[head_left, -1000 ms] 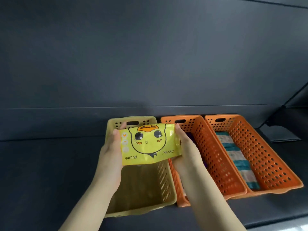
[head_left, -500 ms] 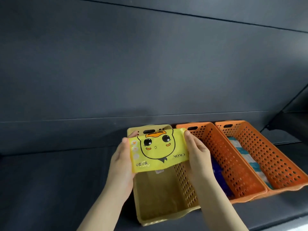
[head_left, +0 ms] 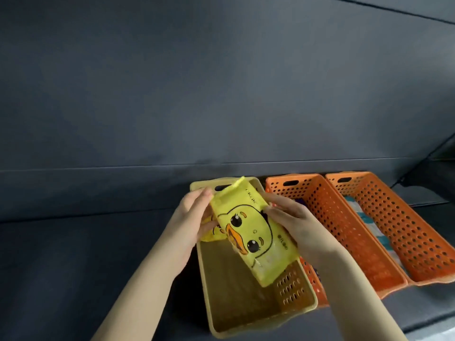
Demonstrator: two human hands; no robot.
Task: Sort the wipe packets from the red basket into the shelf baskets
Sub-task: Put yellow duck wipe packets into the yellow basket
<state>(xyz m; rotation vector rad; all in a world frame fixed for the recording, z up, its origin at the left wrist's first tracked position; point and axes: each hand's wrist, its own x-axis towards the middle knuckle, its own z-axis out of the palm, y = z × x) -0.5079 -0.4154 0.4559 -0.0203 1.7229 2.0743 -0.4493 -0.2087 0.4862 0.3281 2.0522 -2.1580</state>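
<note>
A yellow wipe packet (head_left: 251, 232) with a cartoon duck face hangs tilted lengthwise over the yellow shelf basket (head_left: 246, 323). My left hand (head_left: 192, 217) holds its left edge near the far end. Under that hand a corner of a second yellow packet (head_left: 213, 234) shows. My right hand (head_left: 293, 222) grips the packet's right side. Both hands are above the basket's far half. The red basket is out of view.
Two orange perforated baskets stand right of the yellow one on the dark shelf: the middle one (head_left: 344, 232) holds something dark blue, the right one (head_left: 403, 230) holds teal-and-white packets. A dark back wall rises behind. Bare shelf (head_left: 86, 254) lies to the left.
The packet has turned from crosswise, face toward me, to lengthwise along the yellow basket and sunk lower toward it. Both hands stayed on it.
</note>
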